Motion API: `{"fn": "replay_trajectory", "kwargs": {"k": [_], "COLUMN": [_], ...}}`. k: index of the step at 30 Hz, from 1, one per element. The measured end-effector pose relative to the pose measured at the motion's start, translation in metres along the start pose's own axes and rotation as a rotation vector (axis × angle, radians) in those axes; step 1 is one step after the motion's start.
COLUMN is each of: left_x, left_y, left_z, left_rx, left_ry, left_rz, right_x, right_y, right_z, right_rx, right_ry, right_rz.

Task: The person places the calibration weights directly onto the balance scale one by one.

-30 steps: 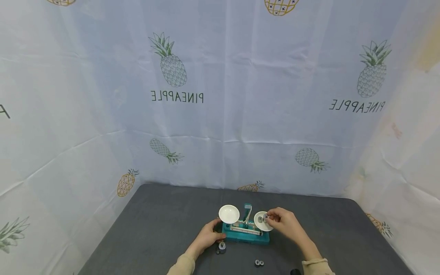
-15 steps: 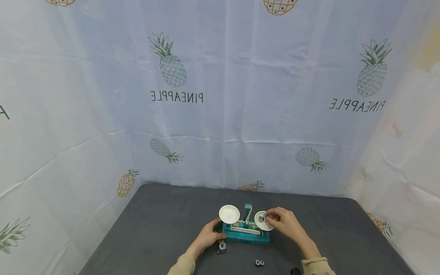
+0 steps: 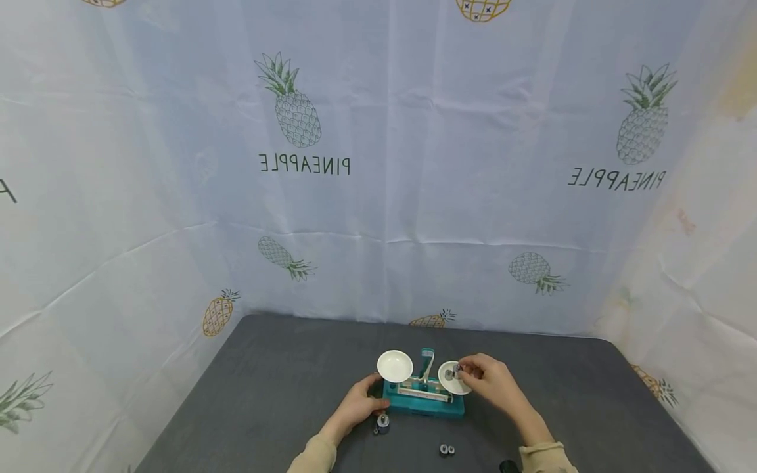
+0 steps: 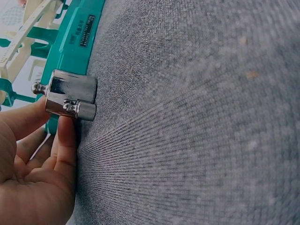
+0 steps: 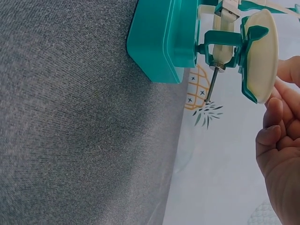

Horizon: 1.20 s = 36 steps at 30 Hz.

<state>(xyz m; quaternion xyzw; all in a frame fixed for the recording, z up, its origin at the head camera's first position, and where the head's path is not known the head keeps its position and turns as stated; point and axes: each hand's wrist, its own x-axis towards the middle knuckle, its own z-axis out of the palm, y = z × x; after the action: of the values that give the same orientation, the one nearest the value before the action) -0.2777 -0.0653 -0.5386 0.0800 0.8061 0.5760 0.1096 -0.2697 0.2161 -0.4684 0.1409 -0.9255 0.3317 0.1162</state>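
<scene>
A balance scale [image 3: 422,407] with a teal base and two white pans stands on the table. Around the left end of its base, my left hand [image 3: 357,406] holds on, thumb in front. Over the right pan [image 3: 463,387], my right hand [image 3: 487,381] pinches a small metal weight [image 3: 458,370]. Another metal weight [image 3: 449,375] sits in that pan. Nothing lies in the left pan [image 3: 394,366]. Beside my left thumb stand a large shiny weight [image 4: 70,86] and a smaller weight [image 4: 86,111]. In the right wrist view, the pan hides the pinched weight.
Two small weights [image 3: 447,450] stand on the dark grey table [image 3: 284,387] before the scale. A black object [image 3: 508,466] shows at the bottom edge by the right sleeve. White cloth [image 3: 384,197] with printed pineapples hangs behind and at both sides.
</scene>
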Motion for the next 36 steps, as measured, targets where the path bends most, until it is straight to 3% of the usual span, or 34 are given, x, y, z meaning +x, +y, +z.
{"fn": "replay_trajectory", "kwargs": {"k": [13,27,36], "left_x": [-0.002,-0.003,-0.003], "left_y": [0.003,0.004,0.005], "left_z": [-0.001,-0.002,-0.002], "left_rx": [-0.004,-0.008,-0.007], "left_ry": [-0.004,-0.007,-0.01], "left_rz": [-0.002,0.009,0.011], "right_x": [-0.005,-0.015,-0.027], "right_y": [-0.002,-0.007,-0.013], "right_z": [-0.006,-0.011,-0.011], "right_rx": [-0.003,0.045,0.076], "right_ry": [0.053,0.058,0.092], "right_rz": [-0.054,-0.022,-0.153]}}
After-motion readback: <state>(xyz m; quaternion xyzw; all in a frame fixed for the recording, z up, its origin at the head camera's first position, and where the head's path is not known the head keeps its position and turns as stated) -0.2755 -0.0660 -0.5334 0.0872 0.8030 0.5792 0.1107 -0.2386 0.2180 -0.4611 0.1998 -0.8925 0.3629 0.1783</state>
